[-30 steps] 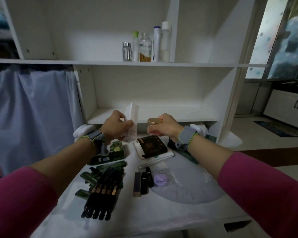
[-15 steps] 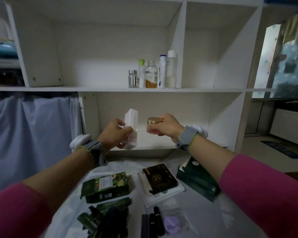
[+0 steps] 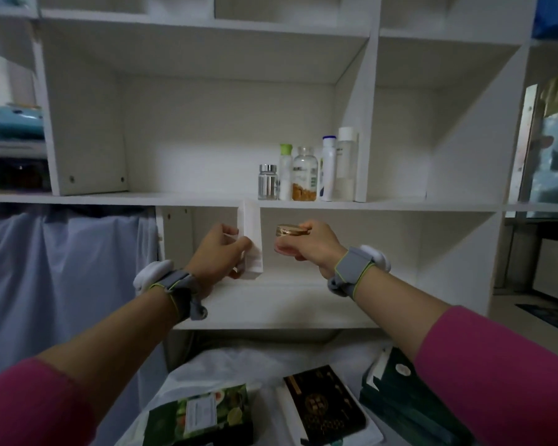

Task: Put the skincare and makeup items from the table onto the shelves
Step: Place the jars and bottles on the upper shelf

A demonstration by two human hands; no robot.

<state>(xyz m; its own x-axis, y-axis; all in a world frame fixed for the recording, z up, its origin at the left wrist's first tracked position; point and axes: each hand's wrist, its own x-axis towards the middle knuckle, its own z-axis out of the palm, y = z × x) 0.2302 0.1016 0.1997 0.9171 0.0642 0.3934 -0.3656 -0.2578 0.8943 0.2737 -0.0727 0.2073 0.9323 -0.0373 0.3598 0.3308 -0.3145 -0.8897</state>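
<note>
My left hand [image 3: 219, 252] grips a tall white box [image 3: 251, 239], held upright in front of the lower shelf opening, its top reaching the upper shelf board [image 3: 174, 199]. My right hand [image 3: 310, 244] holds a small jar with a gold lid [image 3: 289, 231] at the same height, just right of the box. On the upper shelf stand several bottles [image 3: 303, 175], among them a silver-capped jar and a green-capped tube. On the table below lie a green box [image 3: 203, 416], a black-and-gold box [image 3: 326, 403] and dark green boxes [image 3: 397, 397].
The lower shelf board [image 3: 271, 304] is bare beneath my hands. A grey-blue curtain [image 3: 62, 278] hangs at the left. White dividers split the shelving into compartments. A cabinet and window are at the far right.
Both hands rose with the white box and the gold-lidded jar from over the table up to the lower shelf opening. The view tilted upward, so most table items dropped out of sight.
</note>
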